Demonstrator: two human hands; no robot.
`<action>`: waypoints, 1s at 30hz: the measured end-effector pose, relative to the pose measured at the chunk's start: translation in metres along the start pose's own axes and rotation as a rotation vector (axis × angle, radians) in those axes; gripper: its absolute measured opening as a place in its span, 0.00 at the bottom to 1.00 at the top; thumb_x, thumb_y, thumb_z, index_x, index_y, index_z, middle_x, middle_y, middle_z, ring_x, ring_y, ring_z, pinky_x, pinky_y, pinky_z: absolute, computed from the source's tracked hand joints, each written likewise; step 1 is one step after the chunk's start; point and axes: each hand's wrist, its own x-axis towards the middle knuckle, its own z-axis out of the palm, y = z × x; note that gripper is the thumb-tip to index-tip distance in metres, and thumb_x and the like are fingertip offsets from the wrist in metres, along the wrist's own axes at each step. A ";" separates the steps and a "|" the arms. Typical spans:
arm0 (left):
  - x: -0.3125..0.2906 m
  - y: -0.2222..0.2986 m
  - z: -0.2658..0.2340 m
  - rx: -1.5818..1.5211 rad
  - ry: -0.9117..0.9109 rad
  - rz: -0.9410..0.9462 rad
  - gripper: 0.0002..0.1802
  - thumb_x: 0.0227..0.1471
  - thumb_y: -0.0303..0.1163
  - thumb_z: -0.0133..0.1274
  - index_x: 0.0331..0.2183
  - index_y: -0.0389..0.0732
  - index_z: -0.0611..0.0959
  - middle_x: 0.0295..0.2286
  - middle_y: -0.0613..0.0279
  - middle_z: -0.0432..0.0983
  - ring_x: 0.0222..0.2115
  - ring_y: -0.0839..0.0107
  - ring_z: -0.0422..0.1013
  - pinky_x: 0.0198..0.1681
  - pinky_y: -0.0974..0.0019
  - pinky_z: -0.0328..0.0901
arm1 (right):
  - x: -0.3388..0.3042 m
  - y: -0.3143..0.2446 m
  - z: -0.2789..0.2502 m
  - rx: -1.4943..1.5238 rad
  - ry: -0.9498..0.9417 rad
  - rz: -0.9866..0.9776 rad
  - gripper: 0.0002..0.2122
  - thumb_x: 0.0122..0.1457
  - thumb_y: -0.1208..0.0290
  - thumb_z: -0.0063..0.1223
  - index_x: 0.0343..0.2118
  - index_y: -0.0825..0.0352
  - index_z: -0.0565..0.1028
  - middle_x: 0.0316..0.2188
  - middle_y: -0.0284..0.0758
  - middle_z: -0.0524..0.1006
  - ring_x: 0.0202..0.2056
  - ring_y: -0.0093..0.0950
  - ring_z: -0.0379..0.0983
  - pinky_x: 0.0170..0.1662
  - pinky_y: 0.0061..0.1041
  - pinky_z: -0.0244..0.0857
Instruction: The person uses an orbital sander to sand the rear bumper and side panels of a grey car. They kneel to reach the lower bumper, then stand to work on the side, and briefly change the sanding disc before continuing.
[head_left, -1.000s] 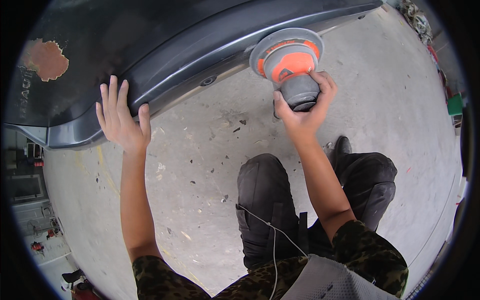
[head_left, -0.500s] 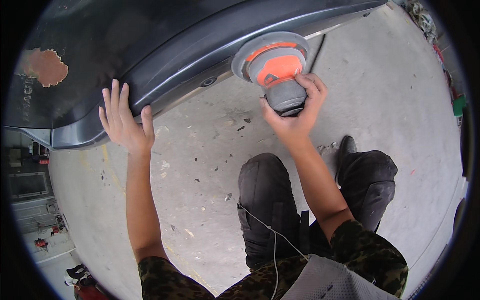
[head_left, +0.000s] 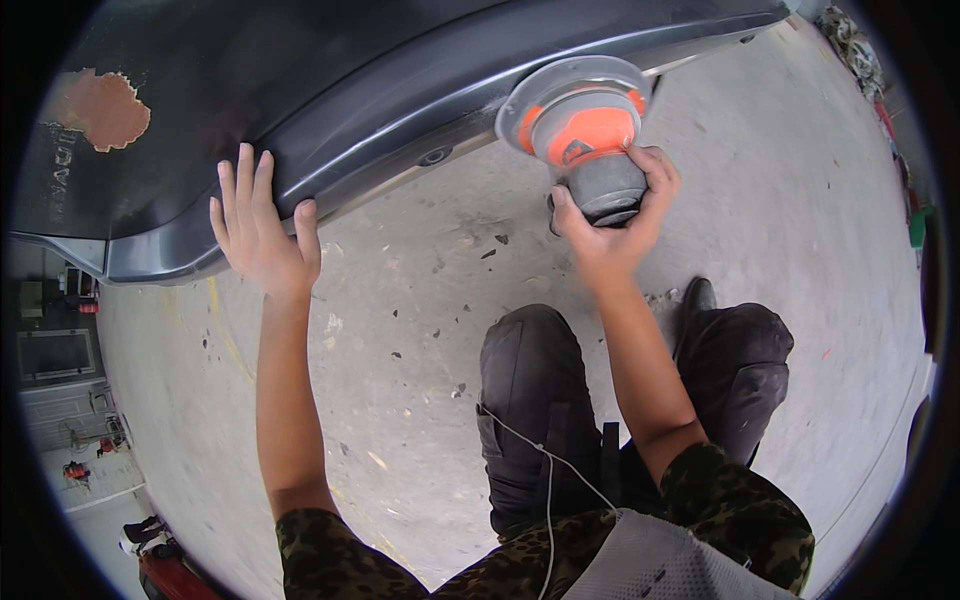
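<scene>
A dark vehicle body panel [head_left: 330, 110] with a curved lower edge fills the top of the head view. My right hand [head_left: 625, 225] wraps around the grey rear end of an orange and grey disc sander [head_left: 590, 130]. The sander's round pad meets the panel's lower edge; its exact contact line is hidden behind the tool. Farther left, my left hand [head_left: 262, 225] lies against the same lower edge, fingers stretched upward and thumb apart, holding nothing. A bare reddish-brown patch [head_left: 108, 110] with ragged borders shows on the panel at the far left.
Below the panel lies a grey concrete floor [head_left: 400, 300] with dark and pale flakes. My bent knees [head_left: 540, 370] are beneath my arms. A thin white cord [head_left: 550, 490] hangs over my lap. Shelving and equipment [head_left: 60, 355] line the left side; a red object [head_left: 175, 578] is at lower left.
The sander and my right hand have shifted right along the panel's edge. My left hand stays on the panel, and the whole view has shifted slightly.
</scene>
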 end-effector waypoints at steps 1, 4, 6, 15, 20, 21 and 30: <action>-0.001 0.000 0.000 -0.001 -0.005 -0.006 0.29 0.69 0.51 0.42 0.58 0.41 0.80 0.61 0.54 0.75 0.65 0.50 0.66 0.66 0.43 0.55 | 0.000 0.000 -0.001 0.004 0.019 0.043 0.39 0.38 0.72 0.79 0.57 0.65 0.69 0.54 0.44 0.66 0.56 0.42 0.66 0.58 0.40 0.64; -0.002 0.000 0.002 -0.004 0.006 -0.020 0.28 0.70 0.47 0.38 0.58 0.41 0.81 0.61 0.55 0.75 0.65 0.49 0.67 0.66 0.43 0.55 | -0.001 -0.002 -0.003 -0.061 0.012 -0.035 0.39 0.38 0.73 0.79 0.57 0.65 0.69 0.53 0.43 0.66 0.56 0.41 0.66 0.57 0.40 0.65; -0.002 0.000 0.003 -0.012 0.012 -0.031 0.28 0.70 0.47 0.38 0.57 0.41 0.81 0.61 0.55 0.75 0.64 0.49 0.67 0.66 0.43 0.55 | -0.006 -0.008 0.002 -0.043 -0.045 -0.069 0.39 0.37 0.72 0.79 0.56 0.64 0.70 0.53 0.43 0.67 0.55 0.41 0.66 0.57 0.41 0.66; -0.007 0.000 0.004 -0.003 0.015 -0.041 0.30 0.64 0.49 0.51 0.59 0.40 0.80 0.62 0.56 0.74 0.64 0.53 0.66 0.65 0.47 0.56 | -0.009 -0.020 0.010 -0.060 -0.070 -0.105 0.39 0.40 0.72 0.79 0.58 0.66 0.69 0.54 0.43 0.66 0.57 0.41 0.64 0.58 0.41 0.64; -0.009 0.001 0.007 -0.012 0.048 -0.050 0.28 0.65 0.46 0.49 0.59 0.40 0.80 0.62 0.55 0.73 0.65 0.53 0.66 0.65 0.49 0.56 | -0.015 -0.030 0.013 -0.090 -0.128 -0.159 0.39 0.41 0.71 0.80 0.58 0.65 0.69 0.54 0.43 0.65 0.59 0.41 0.63 0.59 0.41 0.64; -0.009 0.001 0.007 -0.017 0.046 -0.050 0.28 0.65 0.45 0.48 0.59 0.40 0.80 0.62 0.55 0.73 0.65 0.53 0.66 0.65 0.49 0.56 | -0.017 -0.035 0.017 -0.079 -0.143 -0.185 0.39 0.40 0.71 0.80 0.57 0.64 0.70 0.54 0.43 0.66 0.57 0.41 0.65 0.57 0.41 0.65; -0.012 -0.001 0.008 -0.049 0.047 -0.062 0.26 0.67 0.42 0.44 0.60 0.42 0.80 0.62 0.57 0.73 0.65 0.55 0.66 0.65 0.49 0.56 | -0.020 -0.078 0.045 -0.012 -0.197 -0.241 0.39 0.38 0.71 0.81 0.56 0.62 0.71 0.53 0.42 0.68 0.51 0.41 0.72 0.49 0.39 0.72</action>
